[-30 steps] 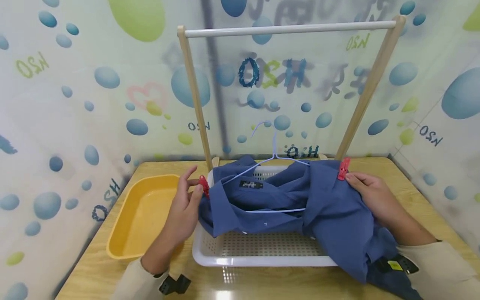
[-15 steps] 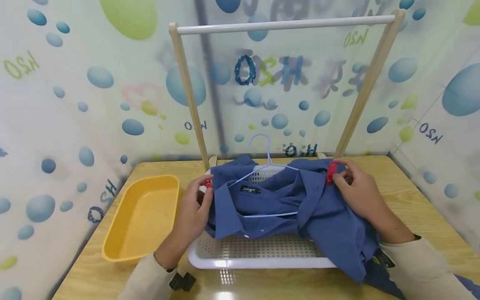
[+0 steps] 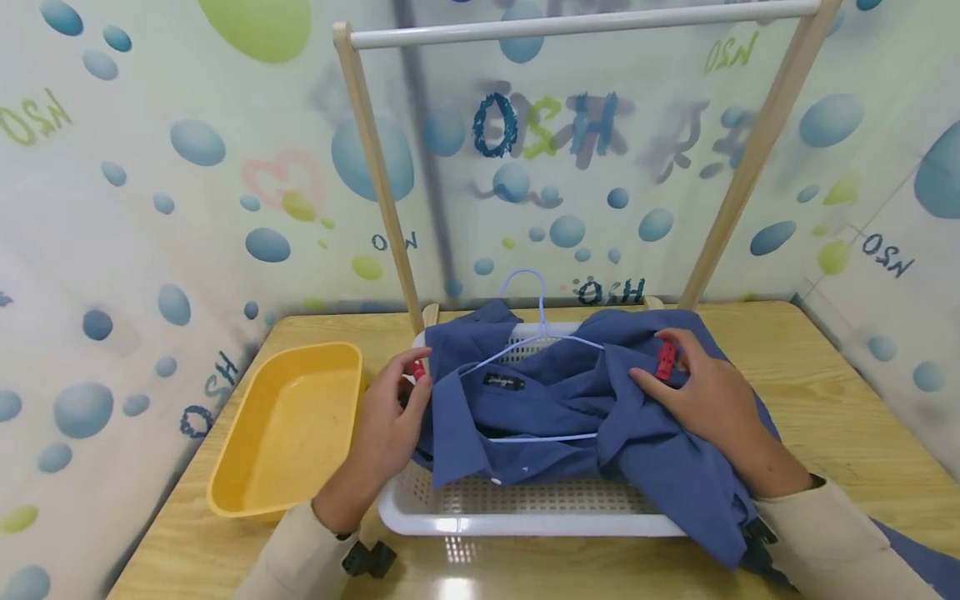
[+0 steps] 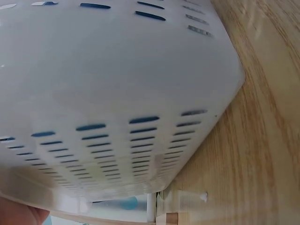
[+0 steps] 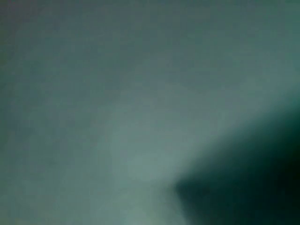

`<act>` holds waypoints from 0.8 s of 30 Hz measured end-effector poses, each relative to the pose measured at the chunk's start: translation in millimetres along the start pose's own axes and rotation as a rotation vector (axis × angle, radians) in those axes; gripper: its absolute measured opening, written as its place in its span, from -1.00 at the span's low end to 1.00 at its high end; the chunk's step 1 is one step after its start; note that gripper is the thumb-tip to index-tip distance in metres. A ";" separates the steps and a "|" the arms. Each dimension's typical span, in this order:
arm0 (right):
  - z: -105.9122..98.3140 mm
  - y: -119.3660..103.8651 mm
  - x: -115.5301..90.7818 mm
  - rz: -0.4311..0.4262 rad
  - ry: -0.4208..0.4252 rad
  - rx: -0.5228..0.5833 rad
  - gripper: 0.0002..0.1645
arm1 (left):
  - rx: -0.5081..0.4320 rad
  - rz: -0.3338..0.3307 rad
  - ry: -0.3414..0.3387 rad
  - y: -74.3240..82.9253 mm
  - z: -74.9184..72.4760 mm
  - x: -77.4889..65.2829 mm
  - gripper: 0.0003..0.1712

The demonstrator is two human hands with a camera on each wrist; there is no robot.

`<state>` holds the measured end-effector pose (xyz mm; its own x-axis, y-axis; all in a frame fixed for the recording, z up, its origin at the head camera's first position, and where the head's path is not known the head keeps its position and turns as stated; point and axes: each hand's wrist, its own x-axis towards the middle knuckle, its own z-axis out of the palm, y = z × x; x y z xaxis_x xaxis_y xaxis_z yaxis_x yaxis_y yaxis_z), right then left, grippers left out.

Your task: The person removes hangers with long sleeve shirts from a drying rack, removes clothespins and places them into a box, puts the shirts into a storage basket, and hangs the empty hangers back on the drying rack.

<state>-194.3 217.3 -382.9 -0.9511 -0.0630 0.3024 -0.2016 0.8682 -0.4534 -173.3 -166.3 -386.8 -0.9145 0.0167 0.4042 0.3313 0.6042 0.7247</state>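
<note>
A dark blue collared shirt [image 3: 540, 408] lies over a white basket [image 3: 517, 525], with a pale lilac hanger [image 3: 543, 323] inside its neck. My left hand [image 3: 390, 412] pinches a red clothespin [image 3: 419, 369] at the shirt's left shoulder. At the other shoulder, my right hand [image 3: 708, 396] holds the shirt with the thumb lying on the cloth. A second red clothespin [image 3: 665, 360] shows between that thumb and index finger. The left wrist view has the slotted basket side [image 4: 108, 84] and a bit of hand [image 4: 21, 213]. Only blur fills the right wrist view.
A yellow tub [image 3: 288, 433] stands left of the basket on the wooden table [image 3: 817, 367]. Behind rises a rack with wooden posts [image 3: 750, 175] and a white bar [image 3: 585, 23]. A patterned curtain [image 3: 300, 142] hangs at the back.
My left fingers have come together on the left clothespin. The right hand has moved left and closed in around the right clothespin, its thumb now farther left on the shirt. The hanger hook has tipped slightly.
</note>
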 end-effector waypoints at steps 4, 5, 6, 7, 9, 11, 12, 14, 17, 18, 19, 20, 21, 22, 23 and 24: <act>1.5 1.9 -1.8 -0.029 0.031 -0.017 -0.37 | -0.009 0.006 0.011 0.2 0.3 0.1 -0.66; 1.3 2.0 -2.0 -0.031 0.034 -0.023 -0.40 | -0.011 0.007 0.014 0.4 0.3 0.3 -0.67; 0.9 1.9 -2.1 -0.030 0.031 -0.026 -0.43 | -0.011 0.005 0.015 0.5 0.4 0.4 -0.67; 0.4 1.7 -2.1 -0.027 0.027 -0.031 -0.45 | -0.014 0.002 0.013 0.6 0.2 0.4 -0.68; -0.5 1.0 -1.5 -0.019 0.011 -0.035 -0.47 | -0.017 -0.007 0.005 0.7 -0.3 0.9 -0.69; -2.1 0.6 -1.7 -0.008 -0.004 -0.030 -0.48 | -0.008 -0.009 -0.002 1.7 -0.7 1.4 -0.69; -2.4 0.5 -1.7 -0.006 -0.006 -0.027 -0.49 | -0.002 -0.013 -0.006 2.2 -1.1 1.9 -0.68; -2.1 0.8 -1.4 -0.007 0.004 -0.031 -0.49 | 0.012 -0.016 -0.008 2.8 -1.8 3.2 -0.66; -0.9 1.5 -0.9 -0.016 0.029 -0.029 -0.49 | 0.017 -0.031 -0.010 3.0 -2.8 3.9 -0.63; -0.5 1.6 -0.8 -0.018 0.034 -0.028 -0.49 | 0.014 -0.037 -0.011 2.7 -2.9 3.6 -0.62; -0.3 1.7 -0.7 -0.017 0.035 -0.027 -0.49 | 0.011 -0.042 -0.013 2.3 -2.8 3.2 -0.62; -0.1 1.6 -0.8 -0.017 0.035 -0.025 -0.48 | 0.007 -0.047 -0.015 1.9 -2.7 2.6 -0.62; 0.1 1.6 -1.1 -0.018 0.037 -0.024 -0.48 | 0.004 -0.051 -0.020 1.4 -2.5 2.0 -0.62; 0.4 1.8 -1.5 -0.020 0.041 -0.026 -0.48 | 0.000 -0.054 -0.024 1.0 -2.2 1.5 -0.62; 0.4 1.7 -1.9 -0.018 0.041 -0.024 -0.48 | -0.001 -0.055 -0.030 0.6 -2.0 1.1 -0.62; 0.3 1.7 -2.3 -0.017 0.041 -0.022 -0.48 | -0.001 -0.056 -0.037 0.0 -1.7 0.7 -0.62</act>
<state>-192.5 218.7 -384.6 -0.9373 -0.0577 0.3438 -0.2117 0.8779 -0.4296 -173.5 -167.6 -385.6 -0.9396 0.0120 0.3421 0.2794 0.6043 0.7462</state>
